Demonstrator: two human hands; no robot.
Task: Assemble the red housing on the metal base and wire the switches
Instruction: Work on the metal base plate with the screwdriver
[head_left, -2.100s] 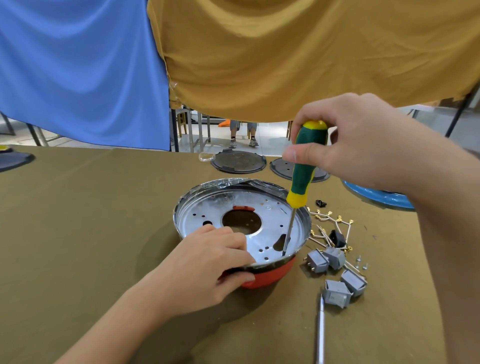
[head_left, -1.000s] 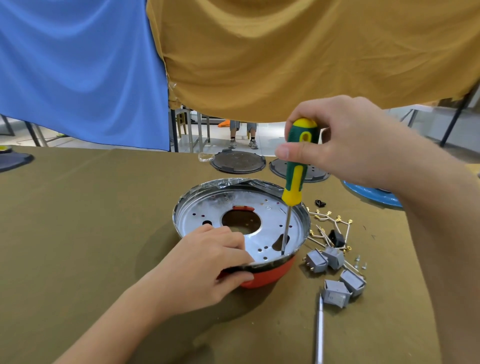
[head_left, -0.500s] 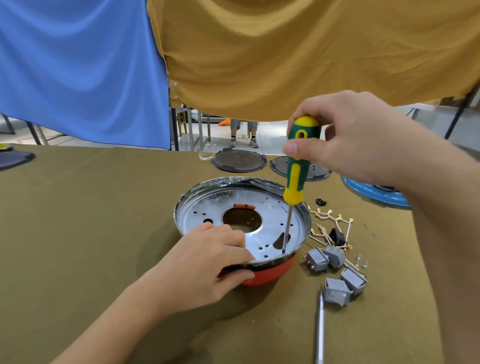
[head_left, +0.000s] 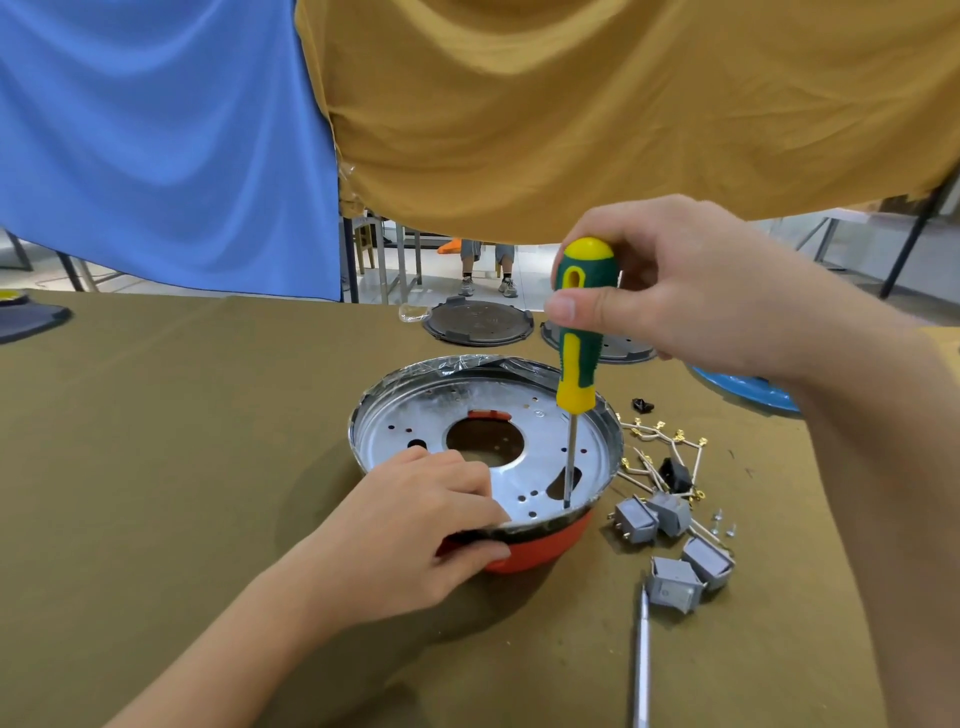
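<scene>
**Screwing metal base into red housing – switches not wired yet**

While the left hand (head_left: 415, 525) is clamping the near rim, fingers curled over the metal base (head_left: 524, 410) and thumb pressing the red housing (head_left: 540, 543) under it, the right hand (head_left: 691, 291) is gripping the screwdriver (head_left: 581, 332) closed-fisted, held upright, tip sitting by a slot near the base's near-right rim. Assy is sitting mid-table. Judging by this, fastening step is underway; whether a screw is under the tip, can't tell. Next move needs steady downward pressure w/ tip staying seated. Grey switches (head_left: 670, 545) and wires (head_left: 670, 447) are lying loose just beside the housing, toward the table's right edge
</scene>
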